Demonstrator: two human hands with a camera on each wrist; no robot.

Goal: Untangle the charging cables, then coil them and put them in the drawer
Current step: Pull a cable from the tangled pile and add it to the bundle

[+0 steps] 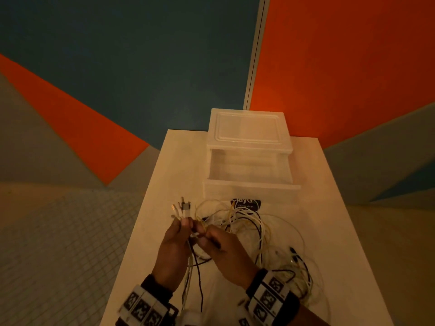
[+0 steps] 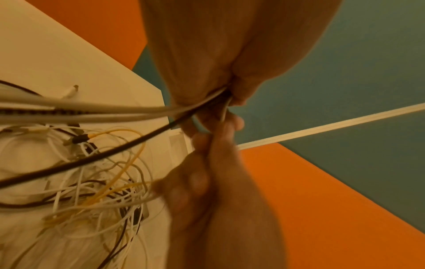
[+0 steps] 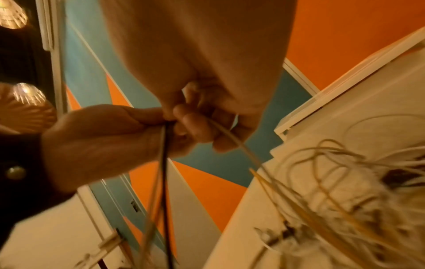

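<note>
A tangle of white, yellow and black charging cables [image 1: 249,222] lies on the pale table [image 1: 329,208] in front of me. My left hand [image 1: 174,241] grips a bunch of cable ends [image 1: 182,208], whose plugs stick up above its fingers while white and black cords hang below the palm. My right hand [image 1: 216,241] is close beside it and pinches a yellow cable [image 3: 232,138] that runs down into the tangle. The white plastic drawer [image 1: 249,170] stands pulled out behind the cables and looks empty.
The drawer unit's lid [image 1: 249,130] is at the table's back edge against the orange and blue wall. A dark label [image 1: 246,203] lies under the drawer front. More cable loops [image 1: 299,267] trail to the table's right front. Tiled floor [image 1: 58,231] lies left.
</note>
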